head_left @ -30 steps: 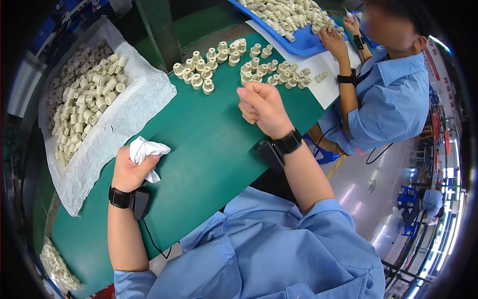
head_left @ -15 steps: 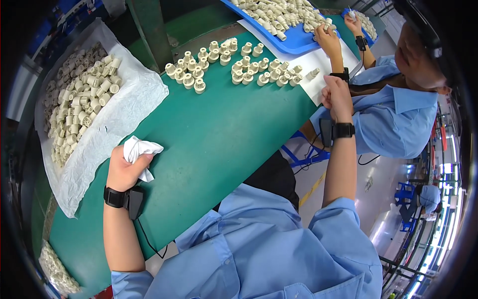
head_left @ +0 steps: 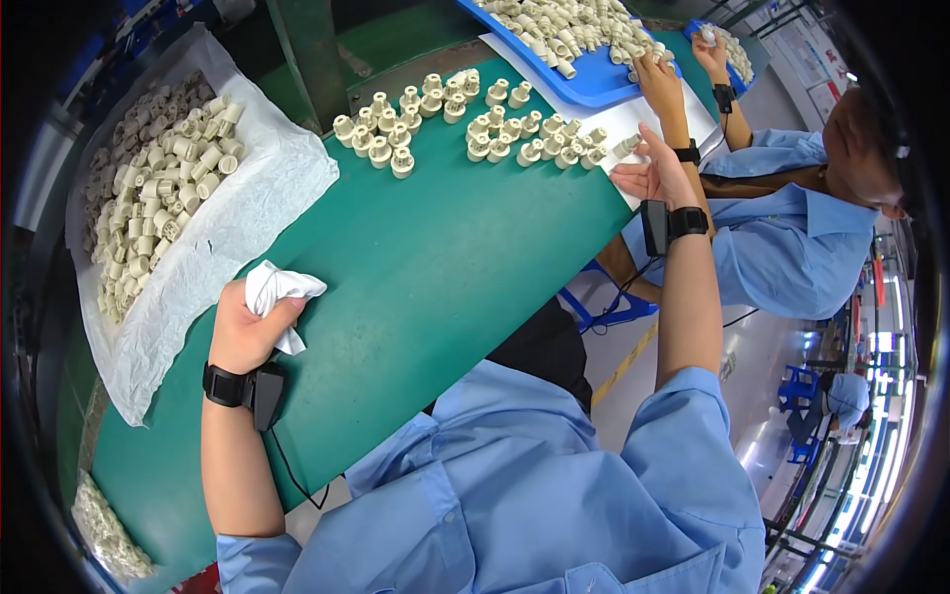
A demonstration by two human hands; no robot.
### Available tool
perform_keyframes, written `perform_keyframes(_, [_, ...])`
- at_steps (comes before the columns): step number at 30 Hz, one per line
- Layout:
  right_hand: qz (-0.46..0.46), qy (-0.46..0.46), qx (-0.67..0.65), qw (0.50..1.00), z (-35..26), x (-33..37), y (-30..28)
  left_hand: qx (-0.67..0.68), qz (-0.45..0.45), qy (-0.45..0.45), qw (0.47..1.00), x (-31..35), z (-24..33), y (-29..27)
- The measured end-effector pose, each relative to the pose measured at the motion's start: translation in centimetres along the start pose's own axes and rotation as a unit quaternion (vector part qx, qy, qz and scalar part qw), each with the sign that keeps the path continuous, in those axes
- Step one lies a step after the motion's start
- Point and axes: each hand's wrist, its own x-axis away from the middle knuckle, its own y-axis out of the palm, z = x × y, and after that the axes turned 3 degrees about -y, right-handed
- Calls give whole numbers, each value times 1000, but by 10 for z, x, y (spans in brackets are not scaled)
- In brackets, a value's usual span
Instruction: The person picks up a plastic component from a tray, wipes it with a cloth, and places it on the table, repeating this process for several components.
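We see a crumpled white cloth (head_left: 280,295) bunched in the left hand (head_left: 245,327), whose fingers are clenched around it so that its loose folds stick out above and beside the knuckles; hand and cloth rest on the green tabletop (head_left: 435,287). Just outward from those fingers, on the far left side, lies a white plastic bag (head_left: 223,238) spread open and heaped with cream plastic fittings (head_left: 148,213). The left wrist carries a black wristband (head_left: 226,385) with a small black unit and a thin cable (the cable trails down over the table edge). The right hand (head_left: 655,173) is stretched well away from the cloth, at the table's far right edge, fingers spread and released, its fingertips touching or just beside one cream fitting (head_left: 627,146) that lies on a white sheet (head_left: 614,124); we cannot tell whether it grips that piece. Just beyond those fingertips stand two clusters of upright fittings (head_left: 495,134) on the green surface. Farther past them sits a blue tray (head_left: 594,87) filled with more of the same parts. A co-worker in a blue shirt (head_left: 792,247) sits across to the right, one of their hands (head_left: 658,74) resting at the tray's edge.
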Motion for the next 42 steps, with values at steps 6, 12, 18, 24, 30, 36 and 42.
perform_keyframes(6, [-6,10,27,1000,-1,-12,-2,-11,5,-2,1000,-3,-1,0])
perform_keyframes(12, [-19,27,8,999,-1,-15,-3,-8,2,3,1000,-4,-2,-1])
perform_keyframes(18, [15,-33,19,999,2,-7,7,-9,1,6,1000,-1,-2,-1])
perform_keyframes(24, [18,-15,-3,1000,4,-10,6,-4,3,15,1000,0,-1,-2])
perform_keyframes(30, [-34,6,-87,996,5,-12,3,6,-10,34,999,-2,1,1])
perform_keyframes(36, [-21,3,-12,1000,5,-2,15,11,-23,31,999,0,0,-1])
perform_keyframes(42, [-25,-43,89,995,1,3,27,7,-22,46,999,-1,0,-3])
